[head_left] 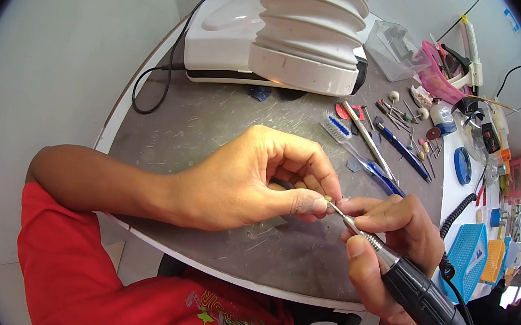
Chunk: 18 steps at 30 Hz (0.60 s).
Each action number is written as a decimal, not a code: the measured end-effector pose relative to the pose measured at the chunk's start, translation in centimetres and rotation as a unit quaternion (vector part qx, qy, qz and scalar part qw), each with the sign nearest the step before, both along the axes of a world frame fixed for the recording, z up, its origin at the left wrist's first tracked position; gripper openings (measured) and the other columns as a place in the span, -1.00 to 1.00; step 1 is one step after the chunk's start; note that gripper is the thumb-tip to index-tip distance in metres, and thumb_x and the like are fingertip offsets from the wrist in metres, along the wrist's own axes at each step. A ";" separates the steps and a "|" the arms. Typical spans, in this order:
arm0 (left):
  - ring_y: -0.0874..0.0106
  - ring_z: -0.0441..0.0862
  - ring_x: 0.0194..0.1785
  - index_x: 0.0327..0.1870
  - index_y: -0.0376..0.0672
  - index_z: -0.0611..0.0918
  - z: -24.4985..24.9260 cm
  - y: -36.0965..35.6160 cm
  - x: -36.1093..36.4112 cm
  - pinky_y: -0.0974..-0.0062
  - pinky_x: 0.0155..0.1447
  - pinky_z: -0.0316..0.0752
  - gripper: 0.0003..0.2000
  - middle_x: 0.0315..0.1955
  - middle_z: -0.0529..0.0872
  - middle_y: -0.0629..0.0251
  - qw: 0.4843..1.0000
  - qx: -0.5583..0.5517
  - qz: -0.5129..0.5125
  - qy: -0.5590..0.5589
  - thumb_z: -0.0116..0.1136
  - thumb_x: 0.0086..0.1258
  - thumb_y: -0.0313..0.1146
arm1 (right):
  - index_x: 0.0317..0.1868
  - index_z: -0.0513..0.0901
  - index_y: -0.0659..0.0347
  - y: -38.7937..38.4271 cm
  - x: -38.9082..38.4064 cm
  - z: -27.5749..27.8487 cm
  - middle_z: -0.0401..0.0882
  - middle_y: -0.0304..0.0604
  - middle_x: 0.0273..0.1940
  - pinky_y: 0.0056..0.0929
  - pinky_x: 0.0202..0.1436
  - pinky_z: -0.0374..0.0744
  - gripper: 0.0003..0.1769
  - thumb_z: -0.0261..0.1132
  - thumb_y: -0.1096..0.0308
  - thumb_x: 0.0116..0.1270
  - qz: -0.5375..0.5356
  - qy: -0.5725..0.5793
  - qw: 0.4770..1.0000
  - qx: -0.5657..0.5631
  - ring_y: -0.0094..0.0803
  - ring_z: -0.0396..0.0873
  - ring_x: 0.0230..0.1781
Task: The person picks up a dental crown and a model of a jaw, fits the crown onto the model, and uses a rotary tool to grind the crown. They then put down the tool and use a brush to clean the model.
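Note:
My left hand is closed, thumb and fingertips pinching a small yellowish piece, which the fingers mostly hide. A dark curved thing shows inside the curl of that hand. Wrapped round a rotary handpiece with a black body and silver nose, my right hand holds it like a pen. The thin bit of the handpiece points left, its tip right at the small piece. Fingertips of both hands come close together there, over the grey table mat.
A ribbed white hose hangs over a white machine at the back. To the right lie a toothbrush, a blue pen-like tool, and several small bits. A blue basket stands beside a coiled black cord.

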<state>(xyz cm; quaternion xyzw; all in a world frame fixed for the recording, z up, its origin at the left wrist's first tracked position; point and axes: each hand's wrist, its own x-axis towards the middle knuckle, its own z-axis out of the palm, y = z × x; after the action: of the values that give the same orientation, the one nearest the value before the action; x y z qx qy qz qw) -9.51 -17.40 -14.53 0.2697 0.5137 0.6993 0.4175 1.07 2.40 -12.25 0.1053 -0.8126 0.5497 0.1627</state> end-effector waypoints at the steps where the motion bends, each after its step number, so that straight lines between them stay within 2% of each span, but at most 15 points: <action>1: 0.49 0.68 0.00 -0.04 -0.35 0.63 0.0 0.0 0.0 0.50 0.15 0.66 -0.83 -0.10 0.69 0.21 1.000 0.001 -0.001 0.005 0.25 0.44 -0.50 | -0.34 0.61 0.33 0.0 -0.1 -0.1 0.70 -0.03 -0.42 -0.46 -0.13 0.66 -0.79 0.42 0.52 -0.04 0.002 0.004 1.000 0.004 -0.26 0.80 -0.26; 10: 0.51 0.68 -0.01 -0.02 -0.36 0.65 0.3 -0.1 0.1 0.54 0.13 0.64 -0.83 -0.10 0.70 0.20 1.000 -0.015 -0.002 0.016 0.25 0.44 -0.51 | -0.33 0.63 0.30 -0.1 -0.5 -0.2 0.76 0.01 -0.34 -0.52 -0.22 0.66 -0.78 0.42 0.49 -0.05 0.015 0.013 0.999 0.047 -0.34 0.78 -0.37; 18: 0.51 0.68 -0.02 -0.02 -0.35 0.64 0.0 -0.1 0.2 0.54 0.13 0.63 -0.83 -0.10 0.70 0.21 1.000 -0.008 -0.004 0.024 0.25 0.44 -0.52 | -0.33 0.63 0.31 -0.1 -0.4 -0.1 0.75 -0.01 -0.35 -0.50 -0.22 0.67 -0.79 0.41 0.50 -0.04 0.011 0.013 0.998 0.055 -0.33 0.78 -0.36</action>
<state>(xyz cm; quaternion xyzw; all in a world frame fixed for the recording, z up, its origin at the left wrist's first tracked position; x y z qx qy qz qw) -9.31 -17.46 -14.56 0.2851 0.5282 0.6866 0.4104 0.68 2.33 -12.32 0.1300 -0.8382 0.5045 0.1613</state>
